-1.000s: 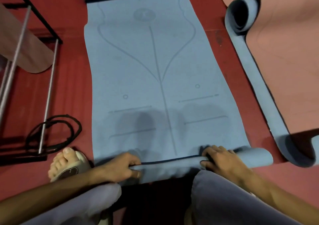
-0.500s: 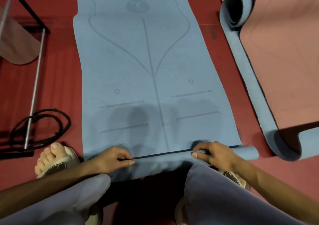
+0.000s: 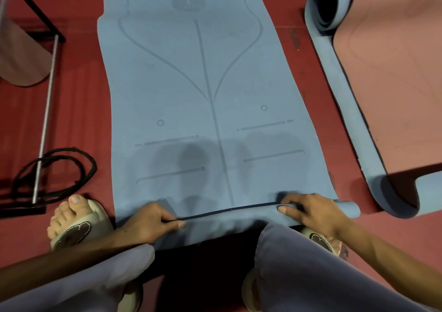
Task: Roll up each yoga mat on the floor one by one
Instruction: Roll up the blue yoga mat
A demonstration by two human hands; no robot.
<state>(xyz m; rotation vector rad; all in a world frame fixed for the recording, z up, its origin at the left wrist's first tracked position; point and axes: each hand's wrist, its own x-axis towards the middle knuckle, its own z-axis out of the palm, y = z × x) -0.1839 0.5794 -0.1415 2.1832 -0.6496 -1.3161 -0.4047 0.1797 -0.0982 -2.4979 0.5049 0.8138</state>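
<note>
The blue yoga mat [image 3: 203, 91] is lying flat on the red floor [image 3: 79, 110], its near end just starting to curl into a tight roll. Both hands are gripping that roll, the left hand [image 3: 153, 223] and right hand [image 3: 311, 212] spaced apart, probably to be keeping it even. Knees are hiding the roll's middle; the mat's far end is running out of frame. Right of the mat, a pink mat [image 3: 394, 72] is lying half unrolled.

Two yoga mats lay on the floor: one blue mat [image 3: 203, 84], one pink mat [image 3: 394, 72]. Two hands showed, left hand [image 3: 148, 223] and right hand [image 3: 313, 212]. Two slippers [image 3: 79, 228]. One black strap [image 3: 57, 172]. One metal frame [image 3: 47, 105].
</note>
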